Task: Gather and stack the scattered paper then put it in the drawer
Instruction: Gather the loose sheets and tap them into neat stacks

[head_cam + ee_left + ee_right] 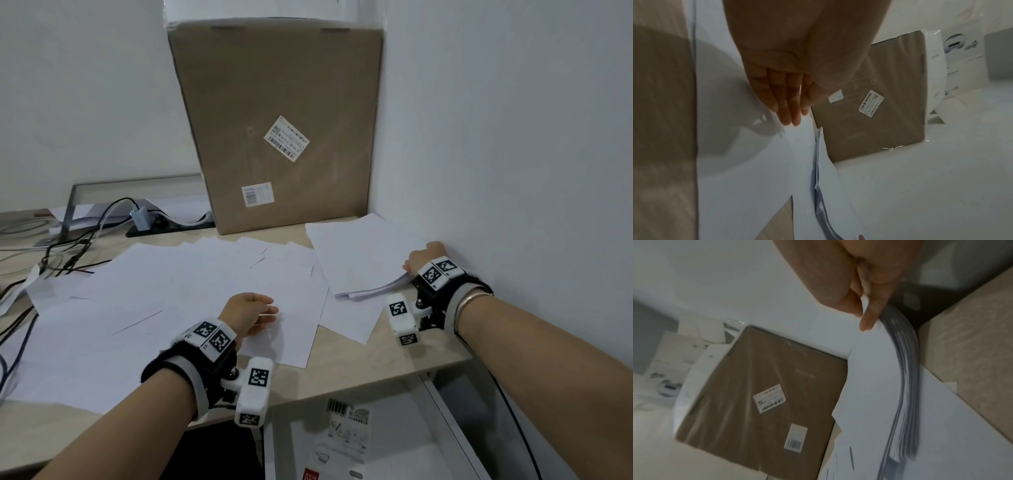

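Several loose white sheets point(178, 294) lie spread over the beige desk point(359, 363). At the right, a stack of paper point(359, 253) has its near right edge lifted off the desk. My right hand point(423, 258) grips that edge by the wall; the right wrist view shows the fingers point(869, 316) pinching the stack point(906, 386). My left hand point(255, 313) hovers flat over the loose sheets with its fingers point(785, 104) straight, holding nothing. The stack's edge point(818, 162) lies just to its right. An open drawer point(421, 438) shows below the desk's front edge.
A tall cardboard box point(277, 126) stands against the back wall. Cables point(68, 246) and a metal stand point(102, 202) crowd the back left. The white wall point(513, 154) runs close along the right. Packaged items point(342, 442) lie in the drawer.
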